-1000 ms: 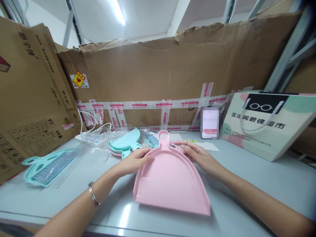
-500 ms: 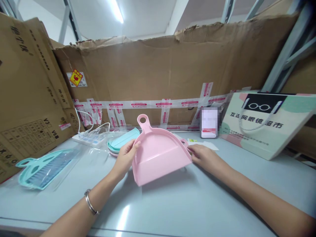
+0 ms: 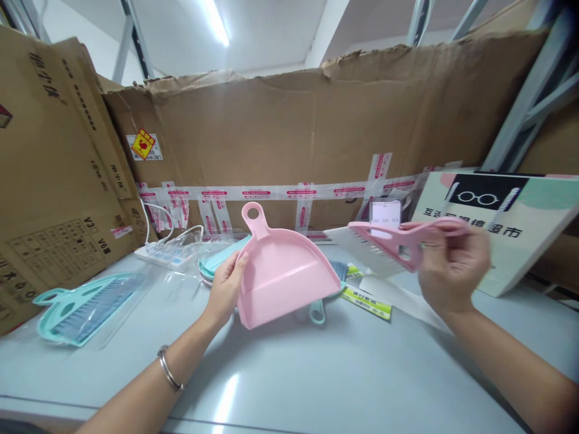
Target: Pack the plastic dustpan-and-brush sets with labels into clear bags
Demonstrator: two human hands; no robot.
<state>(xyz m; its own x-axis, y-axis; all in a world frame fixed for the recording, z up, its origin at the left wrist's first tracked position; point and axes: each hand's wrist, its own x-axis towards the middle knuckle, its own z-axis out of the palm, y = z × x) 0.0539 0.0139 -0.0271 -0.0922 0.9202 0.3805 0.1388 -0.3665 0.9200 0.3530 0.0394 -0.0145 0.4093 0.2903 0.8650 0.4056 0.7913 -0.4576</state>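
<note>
The left hand [image 3: 224, 288] clamps the left rim of the pink dustpan [image 3: 289, 274] and tilts it, handle far and up, above the counter [image 3: 316, 374]. The right hand [image 3: 452, 265] wraps its fingers round the handle of the pink brush [image 3: 389, 238], held in the air just right of the dustpan. A teal handle [image 3: 316, 312] pokes out under the dustpan, and a green leaflet [image 3: 366, 301] lies beside it. Stacked teal dustpans [image 3: 216, 260] and a power strip [image 3: 156, 256] lie behind the left hand. A bagged teal brush [image 3: 85, 304] lies far left. A paper bag [image 3: 511, 241] leans far right against the cardboard wall [image 3: 316, 132].
</note>
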